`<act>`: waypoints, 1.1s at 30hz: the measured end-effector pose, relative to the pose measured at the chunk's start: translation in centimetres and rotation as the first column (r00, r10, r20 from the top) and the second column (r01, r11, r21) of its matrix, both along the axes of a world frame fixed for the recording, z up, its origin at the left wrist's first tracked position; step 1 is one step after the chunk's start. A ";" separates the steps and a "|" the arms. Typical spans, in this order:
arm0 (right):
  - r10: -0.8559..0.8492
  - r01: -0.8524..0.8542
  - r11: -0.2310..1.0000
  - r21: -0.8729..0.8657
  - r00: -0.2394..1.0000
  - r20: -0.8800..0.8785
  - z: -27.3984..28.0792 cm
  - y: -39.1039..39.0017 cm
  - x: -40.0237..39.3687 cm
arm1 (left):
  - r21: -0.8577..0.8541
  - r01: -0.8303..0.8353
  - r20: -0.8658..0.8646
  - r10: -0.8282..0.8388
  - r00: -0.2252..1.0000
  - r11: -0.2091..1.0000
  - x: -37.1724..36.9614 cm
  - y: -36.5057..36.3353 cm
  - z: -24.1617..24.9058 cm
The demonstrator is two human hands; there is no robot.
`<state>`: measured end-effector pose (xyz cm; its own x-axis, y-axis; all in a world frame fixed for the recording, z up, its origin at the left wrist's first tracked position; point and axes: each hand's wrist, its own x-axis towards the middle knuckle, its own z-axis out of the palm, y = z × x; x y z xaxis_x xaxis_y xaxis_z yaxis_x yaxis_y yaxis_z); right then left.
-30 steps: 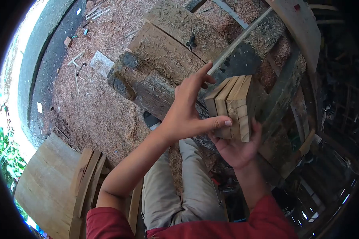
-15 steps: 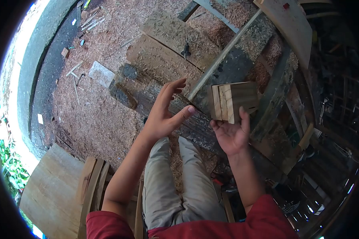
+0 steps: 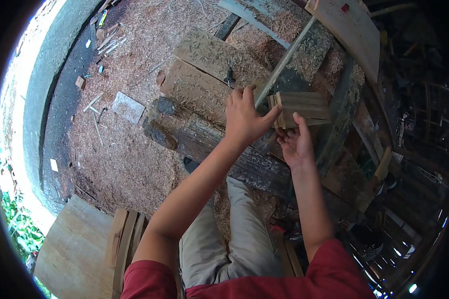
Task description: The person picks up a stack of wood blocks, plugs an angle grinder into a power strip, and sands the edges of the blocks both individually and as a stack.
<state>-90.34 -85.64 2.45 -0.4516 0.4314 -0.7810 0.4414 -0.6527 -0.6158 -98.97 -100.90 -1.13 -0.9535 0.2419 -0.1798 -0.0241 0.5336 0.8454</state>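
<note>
A stack of small, grained wooden boards (image 3: 307, 107) rests in my right hand (image 3: 297, 147), with the thumb on the near edge and the fingers beneath, partly hidden. My left hand (image 3: 245, 117) is just left of the stack, fingers spread and bent, its thumb tip overlapping the stack's left end. Under both hands lies a weathered timber beam (image 3: 209, 144), running from a knotty end at left toward the right. A small dark metal tool (image 3: 229, 77) stands on the shavings-covered plank (image 3: 219, 52) beyond my left hand.
Wood shavings (image 3: 129, 164) cover the ground. At the lower left, a broad wooden panel (image 3: 72, 244) lies beside upright boards (image 3: 122, 239). A pale rectangular piece (image 3: 128, 107) lies left of the beam. A large board (image 3: 349, 35) leans at the upper right, past a long grey rail (image 3: 289, 57).
My left hand has moved right, up to the stack's left end. The stack has turned and shifted slightly right in my right hand. The view has shifted a little.
</note>
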 end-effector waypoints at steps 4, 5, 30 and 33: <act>0.091 -0.089 0.994 -0.064 0.996 0.016 -0.9 2.5 0.7 | 0.038 -0.057 0.105 0.052 0.993 0.998 -0.2 2.8 -1.0; 0.087 -0.085 0.993 -0.077 0.996 0.026 -1.0 2.8 0.7 | 0.062 -0.057 0.135 0.049 0.990 0.996 -0.2 3.1 -1.2; 0.277 -0.279 0.960 0.031 0.958 0.071 2.7 7.2 7.3 | 0.095 0.121 -0.163 -0.104 0.981 0.988 0.6 3.1 2.0; 0.341 -0.382 0.826 0.415 0.924 0.172 0.4 8.3 12.7 | -0.039 0.152 -0.249 -0.157 0.956 0.988 1.3 4.0 3.3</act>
<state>-77.65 -77.35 2.82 -0.5817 0.5535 -0.5961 0.6574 -0.1116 -0.7452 -97.66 -96.93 2.16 -0.9199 0.3886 0.0535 0.2708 0.5306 0.8032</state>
